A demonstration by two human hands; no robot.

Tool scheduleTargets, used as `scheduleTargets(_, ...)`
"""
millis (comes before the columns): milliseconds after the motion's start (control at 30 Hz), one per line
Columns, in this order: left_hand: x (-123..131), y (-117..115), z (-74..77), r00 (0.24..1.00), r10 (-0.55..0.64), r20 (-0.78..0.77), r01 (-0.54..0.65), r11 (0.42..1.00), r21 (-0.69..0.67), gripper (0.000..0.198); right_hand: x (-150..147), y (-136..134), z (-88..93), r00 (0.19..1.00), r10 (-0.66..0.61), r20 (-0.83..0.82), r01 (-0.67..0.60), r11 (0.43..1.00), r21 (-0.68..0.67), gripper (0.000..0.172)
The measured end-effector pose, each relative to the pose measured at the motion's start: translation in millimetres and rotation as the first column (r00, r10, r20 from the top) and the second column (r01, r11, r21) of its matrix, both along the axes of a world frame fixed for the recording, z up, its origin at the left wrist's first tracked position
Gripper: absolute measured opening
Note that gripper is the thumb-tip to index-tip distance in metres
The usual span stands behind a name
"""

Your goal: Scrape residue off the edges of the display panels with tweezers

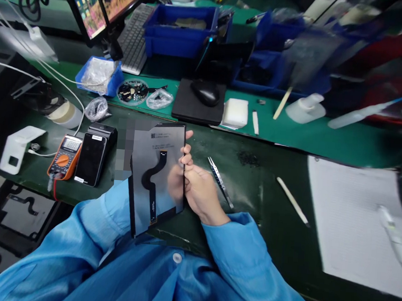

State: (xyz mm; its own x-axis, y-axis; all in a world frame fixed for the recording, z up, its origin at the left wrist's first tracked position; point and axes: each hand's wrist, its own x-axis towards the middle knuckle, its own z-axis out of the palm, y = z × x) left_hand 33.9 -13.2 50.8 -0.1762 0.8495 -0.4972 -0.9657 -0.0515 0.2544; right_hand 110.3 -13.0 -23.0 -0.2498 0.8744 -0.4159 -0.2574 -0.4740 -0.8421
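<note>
A tablet-sized display panel (167,180) is held upright and slightly tilted in front of my body, its silvery back facing me. A black ribbon cable (150,179) runs down that back. My left hand (186,158) supports the panel from behind; only fingertips show, curled round the right edge, and the palm is hidden. At the same edge, lower down, my right hand (203,192) is closed with its fingertips pinched against the panel's side. Whether a thin film is also between those fingertips cannot be made out. Metal tweezers (220,182) lie just right of my right hand.
Left of the panel are a phone (91,158) and an orange multimeter (64,157). A mouse (205,92), a white block (235,113) and blue bins (180,33) stand behind. Rightward lie a pale stick (292,201) and a white sheet (351,227).
</note>
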Motion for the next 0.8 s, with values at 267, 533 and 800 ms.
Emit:
scheduleTargets(267,-15.7,-3.3,-33.9,0.989,-0.145,-0.002,0.140,0.953,0.270,0.064,5.2,0.0,0.8,0.999,0.034,0.015,-0.034,0.999,0.002,0.016)
scheduleTargets(533,-25.8,-1.9,-29.0,0.972,-0.235,0.007,0.230,0.955,0.188,0.068,7.9,2.5,8.5,0.996,0.077,-0.033,-0.080,0.994,-0.080,0.013)
scheduleTargets(800,-22.7,-1.4,-27.7,0.972,-0.234,0.034,0.224,0.956,0.189,0.060,8.4,2.2,14.0,0.996,0.084,-0.041,-0.087,0.992,-0.093,0.016)
